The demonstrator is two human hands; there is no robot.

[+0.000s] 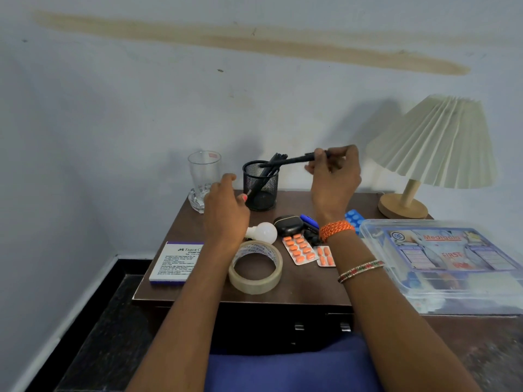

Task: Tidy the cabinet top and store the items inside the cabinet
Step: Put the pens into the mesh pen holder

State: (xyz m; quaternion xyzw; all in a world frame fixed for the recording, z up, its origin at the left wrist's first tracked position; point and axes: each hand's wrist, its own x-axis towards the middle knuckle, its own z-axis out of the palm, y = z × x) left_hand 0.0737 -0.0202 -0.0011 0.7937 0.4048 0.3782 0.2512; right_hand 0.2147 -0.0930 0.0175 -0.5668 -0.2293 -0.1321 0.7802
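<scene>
My right hand [334,176] pinches a black pen [294,160] by its rear end, its tip over the rim of a black mesh pen holder [261,190] that has other pens in it. My left hand [226,210] hovers just left of the holder, fingers loosely curled, holding nothing that I can see. On the dark wooden cabinet top [305,281] lie a tape roll [256,267], a white bulb [264,232], orange pill strips [301,248], a black earbud case [288,224], a blue item [310,220] and a stamp pad box [177,263].
A drinking glass [204,171] stands on a glass ashtray [198,200] at the back left. A pleated lamp [433,145] is at the back right. A clear first-aid box [447,261] fills the right side, with a blue pill strip [353,219] beside it. Drawer handles [322,326] show on the cabinet's front.
</scene>
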